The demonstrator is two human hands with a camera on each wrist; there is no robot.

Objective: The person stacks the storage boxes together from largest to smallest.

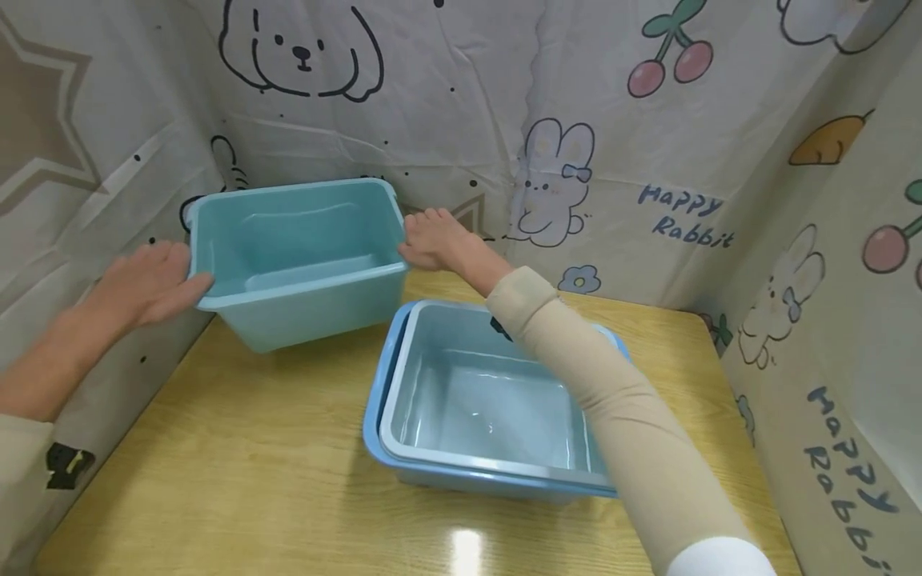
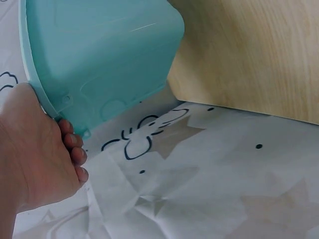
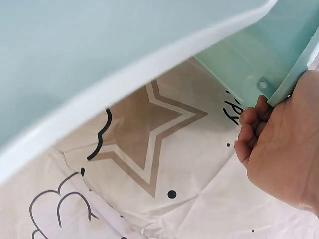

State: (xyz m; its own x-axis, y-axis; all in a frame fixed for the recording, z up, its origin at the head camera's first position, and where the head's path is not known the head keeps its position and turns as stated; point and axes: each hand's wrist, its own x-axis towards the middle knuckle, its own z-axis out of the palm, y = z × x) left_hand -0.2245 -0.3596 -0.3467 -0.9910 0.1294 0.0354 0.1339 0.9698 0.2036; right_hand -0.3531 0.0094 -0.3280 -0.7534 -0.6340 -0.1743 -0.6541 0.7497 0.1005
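Note:
A teal plastic storage bin (image 1: pixel 324 308) is held at the back left, its open top tilted toward me. My left hand (image 1: pixel 147 280) grips its left rim, thumb over the edge; in the left wrist view the fingers (image 2: pixel 75 149) curl under the rim. On the opposite end my right hand (image 1: pixel 442 240) grips the right rim, its fingers (image 3: pixel 249 129) bent beneath the lip in the right wrist view. Below my right forearm sits a pale grey-blue bin (image 1: pixel 490 408), nested inside a blue bin (image 1: pixel 378 400) on the table. The forearm hides part of both.
The wood-grain table (image 1: pixel 252 464) spreads under the bins. A printed cloth (image 1: pixel 461 96) with cartoon animals and cherries hangs along the back and sides, close behind the teal bin. A black wristband piece (image 1: pixel 68 466) shows at the left sleeve.

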